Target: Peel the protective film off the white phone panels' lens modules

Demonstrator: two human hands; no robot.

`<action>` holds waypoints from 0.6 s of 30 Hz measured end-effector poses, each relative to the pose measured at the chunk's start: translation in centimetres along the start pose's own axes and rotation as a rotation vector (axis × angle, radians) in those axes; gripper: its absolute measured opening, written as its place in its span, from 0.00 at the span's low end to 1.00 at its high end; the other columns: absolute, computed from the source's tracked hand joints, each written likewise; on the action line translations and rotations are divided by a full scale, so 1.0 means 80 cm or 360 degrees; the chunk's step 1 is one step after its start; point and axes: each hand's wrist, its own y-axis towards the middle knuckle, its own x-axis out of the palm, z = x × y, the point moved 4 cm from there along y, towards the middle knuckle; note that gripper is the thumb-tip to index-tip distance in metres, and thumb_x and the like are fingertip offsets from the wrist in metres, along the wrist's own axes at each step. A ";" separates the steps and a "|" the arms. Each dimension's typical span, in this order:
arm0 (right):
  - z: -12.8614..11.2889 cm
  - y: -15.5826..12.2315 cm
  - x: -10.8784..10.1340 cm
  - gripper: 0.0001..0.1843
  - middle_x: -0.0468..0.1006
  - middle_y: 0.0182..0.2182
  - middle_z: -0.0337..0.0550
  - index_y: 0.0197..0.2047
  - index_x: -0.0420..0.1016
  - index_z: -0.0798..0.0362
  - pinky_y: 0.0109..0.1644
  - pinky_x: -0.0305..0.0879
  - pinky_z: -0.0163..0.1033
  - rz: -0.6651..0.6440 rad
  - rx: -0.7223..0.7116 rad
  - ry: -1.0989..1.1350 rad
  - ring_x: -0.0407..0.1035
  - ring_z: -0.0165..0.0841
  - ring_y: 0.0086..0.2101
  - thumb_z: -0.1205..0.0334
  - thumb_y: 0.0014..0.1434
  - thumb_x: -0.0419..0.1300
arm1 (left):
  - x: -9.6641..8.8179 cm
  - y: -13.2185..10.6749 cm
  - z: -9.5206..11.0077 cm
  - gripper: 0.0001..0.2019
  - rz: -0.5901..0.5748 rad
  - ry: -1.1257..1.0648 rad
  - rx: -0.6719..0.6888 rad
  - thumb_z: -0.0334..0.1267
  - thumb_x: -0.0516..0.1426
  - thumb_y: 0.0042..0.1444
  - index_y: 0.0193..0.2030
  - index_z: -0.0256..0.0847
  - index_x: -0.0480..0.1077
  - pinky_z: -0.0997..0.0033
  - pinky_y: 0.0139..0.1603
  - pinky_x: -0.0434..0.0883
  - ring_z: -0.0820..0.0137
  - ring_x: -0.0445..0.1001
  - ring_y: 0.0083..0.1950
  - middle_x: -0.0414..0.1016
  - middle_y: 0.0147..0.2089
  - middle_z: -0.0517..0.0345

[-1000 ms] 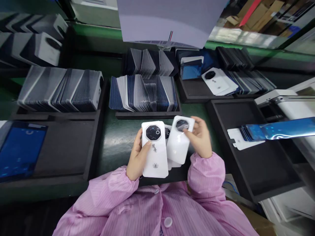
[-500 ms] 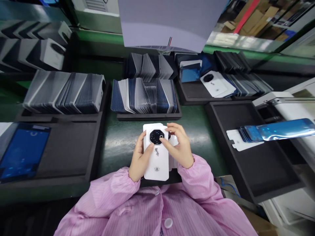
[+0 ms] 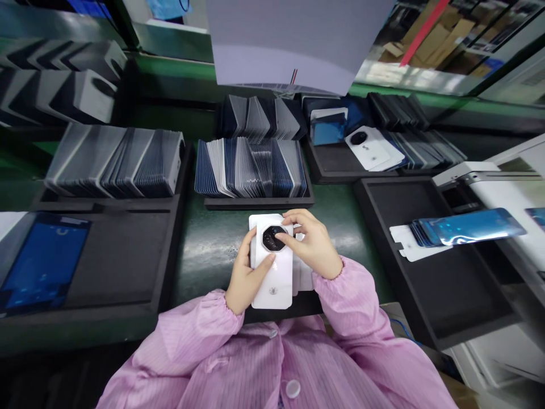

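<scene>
A white phone back panel (image 3: 279,275) with a black octagonal camera window (image 3: 271,240) is held upright in front of my chest, a round emblem near its lower end. My left hand (image 3: 247,278) grips its left edge, thumb lying across the front. With my right hand (image 3: 315,244) I hold the upper right corner; the thumb touches the camera window and the fingers curl over the top edge. At least one more white panel shows behind its left edge. Further white panels (image 3: 304,277) lie lower right, partly hidden under my right hand.
Beyond my hands stands a black tray (image 3: 259,202) packed with thin dark and grey panels. Similar stacks (image 3: 113,162) fill trays on the left, near a blue film sheet (image 3: 46,261). On the right, a black tray (image 3: 460,301) holds white pieces and blue film strips (image 3: 477,226).
My right thumb has slid slightly across the camera window. The panel has tilted a little, and glare now washes out the lettering on it. The whole view has shifted slightly.
</scene>
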 end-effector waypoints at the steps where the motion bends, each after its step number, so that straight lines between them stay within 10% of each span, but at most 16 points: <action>1: 0.000 0.003 -0.001 0.07 0.74 0.43 0.47 0.35 0.73 0.53 0.36 0.74 0.39 -0.0031 0.0021 0.0006 0.73 0.35 0.41 0.65 0.52 0.66 | -0.001 0.000 0.001 0.30 0.0003 0.0032 0.0026 0.40 0.62 0.55 0.64 0.49 0.57 0.59 0.62 0.66 0.61 0.67 0.63 0.64 0.65 0.52; 18: -0.009 0.011 0.000 0.04 0.73 0.45 0.49 0.30 0.70 0.53 0.45 0.70 0.46 -0.0137 -0.0167 -0.0217 0.70 0.39 0.44 0.69 0.55 0.61 | -0.003 0.002 -0.002 0.30 -0.0010 0.0045 0.0020 0.39 0.61 0.55 0.64 0.49 0.58 0.58 0.64 0.64 0.60 0.65 0.65 0.63 0.66 0.52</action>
